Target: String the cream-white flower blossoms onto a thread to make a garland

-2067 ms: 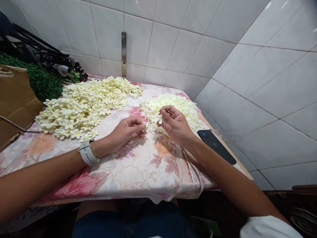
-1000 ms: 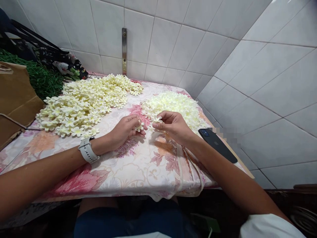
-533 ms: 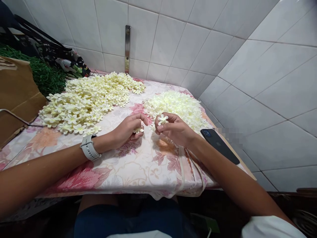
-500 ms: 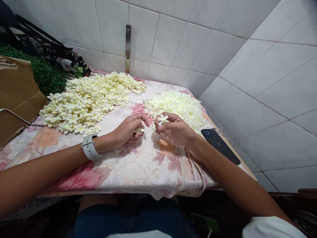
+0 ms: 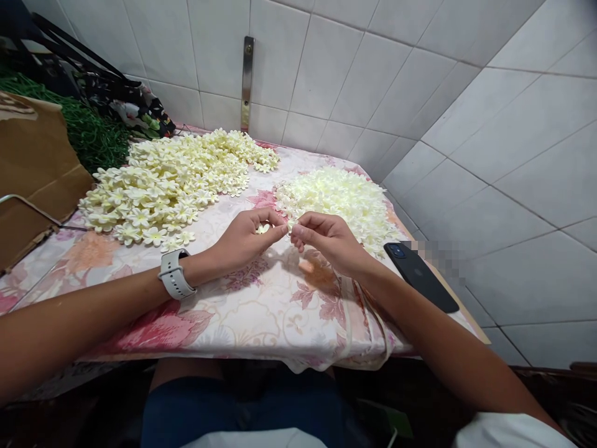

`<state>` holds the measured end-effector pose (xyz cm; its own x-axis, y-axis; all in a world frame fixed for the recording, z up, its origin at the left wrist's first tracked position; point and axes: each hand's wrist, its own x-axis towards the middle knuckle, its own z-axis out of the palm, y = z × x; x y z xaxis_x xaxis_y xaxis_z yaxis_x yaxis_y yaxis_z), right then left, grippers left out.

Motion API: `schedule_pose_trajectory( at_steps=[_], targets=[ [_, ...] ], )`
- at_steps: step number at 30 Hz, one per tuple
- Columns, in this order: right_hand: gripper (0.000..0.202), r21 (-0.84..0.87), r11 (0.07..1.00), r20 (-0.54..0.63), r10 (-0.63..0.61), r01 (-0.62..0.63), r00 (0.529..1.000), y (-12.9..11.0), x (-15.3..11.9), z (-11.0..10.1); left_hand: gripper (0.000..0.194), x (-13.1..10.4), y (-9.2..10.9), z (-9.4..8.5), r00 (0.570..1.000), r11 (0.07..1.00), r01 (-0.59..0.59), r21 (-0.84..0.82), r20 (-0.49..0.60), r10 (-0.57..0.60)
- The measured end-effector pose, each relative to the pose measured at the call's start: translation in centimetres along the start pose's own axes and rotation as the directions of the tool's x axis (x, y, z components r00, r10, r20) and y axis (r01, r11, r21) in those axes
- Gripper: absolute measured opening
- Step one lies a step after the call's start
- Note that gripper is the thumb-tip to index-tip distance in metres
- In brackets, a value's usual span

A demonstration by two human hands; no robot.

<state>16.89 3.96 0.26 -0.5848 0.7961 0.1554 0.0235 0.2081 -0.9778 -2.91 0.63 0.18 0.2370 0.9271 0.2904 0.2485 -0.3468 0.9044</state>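
My left hand [image 5: 254,239] and my right hand [image 5: 326,241] meet fingertip to fingertip above the cloth. A small pale artificial flower [image 5: 291,225] is pinched between them, mostly covered by the fingers. Another cream flower [image 5: 262,229] shows within the curl of my left hand. Just behind my right hand spreads a heap of white flower petals [image 5: 338,196]. To the left lies a larger pile of cream flowers with yellow centres [image 5: 153,186]. A pale watch [image 5: 176,275] is on my left wrist.
A floral cloth [image 5: 252,330] covers the table. At the right edge lies a black phone [image 5: 422,280]. A brown cardboard box [image 5: 40,168], green stringy material [image 5: 96,134] and a dark floral bag [image 5: 135,102] stand at left. Tiled walls [image 5: 345,81] close off back and right.
My hands have come together, my left fingers reaching to the flower in my right hand. That flower has turned and is now mostly hidden. The view has shifted slightly.
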Motion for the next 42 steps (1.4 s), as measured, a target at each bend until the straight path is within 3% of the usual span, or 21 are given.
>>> schedule_pose_trajectory(
  at_steps=[3, 11, 18, 21, 24, 30, 34, 42],
  targets=[
    [0.034, -0.015, 1.000, -0.041, 0.005, -0.006, 0.999, 0.0, 0.0, 0.2, 0.022, -0.2, -0.1, 0.2, 0.999, 0.998, -0.045, 0.053, 0.007, 0.045],
    [0.036, -0.010, 1.000, -0.009, -0.008, 0.008, 1.000, 0.5, -0.3, 1.1, 0.016, -0.9, -0.8, 0.8, 0.988, 0.982, -0.124, 0.145, 0.111, 0.109],
    [0.026, 0.010, 1.000, -0.080, -0.013, 0.014, 0.997, 0.7, 0.2, -0.2, 0.029, -0.3, -0.9, 0.2, 0.997, 0.997, -0.060, 0.044, -0.039, 0.062],
    [0.023, -0.009, 0.997, -0.140, -0.081, 0.081, 0.987, 1.0, 0.3, -0.5, 0.034, -0.1, -1.0, 0.2, 0.998, 0.998, -0.055, -0.023, -0.002, 0.055],
    [0.024, 0.000, 0.991, -0.165, -0.136, 0.138, 0.977, 1.1, 0.3, -0.3, 0.031, -0.1, -0.9, 0.2, 0.992, 0.993, -0.119, -0.009, 0.040, 0.119],
    [0.033, 0.084, 0.994, -0.141, -0.053, 0.065, 0.989, 0.9, 0.1, 0.2, 0.027, -0.2, -0.9, 0.1, 0.982, 0.987, -0.159, 0.009, 0.102, 0.157],
    [0.043, 0.079, 0.996, -0.214, -0.029, 0.047, 0.976, 1.1, 0.1, 0.3, 0.025, -0.4, -0.7, 0.1, 0.985, 0.992, -0.128, 0.002, 0.115, 0.127],
    [0.049, 0.071, 0.997, -0.301, -0.006, 0.029, 0.954, 1.1, 0.6, -0.5, 0.040, 0.0, -0.4, -0.2, 0.996, 0.996, -0.074, 0.039, 0.053, 0.072]
  ],
)
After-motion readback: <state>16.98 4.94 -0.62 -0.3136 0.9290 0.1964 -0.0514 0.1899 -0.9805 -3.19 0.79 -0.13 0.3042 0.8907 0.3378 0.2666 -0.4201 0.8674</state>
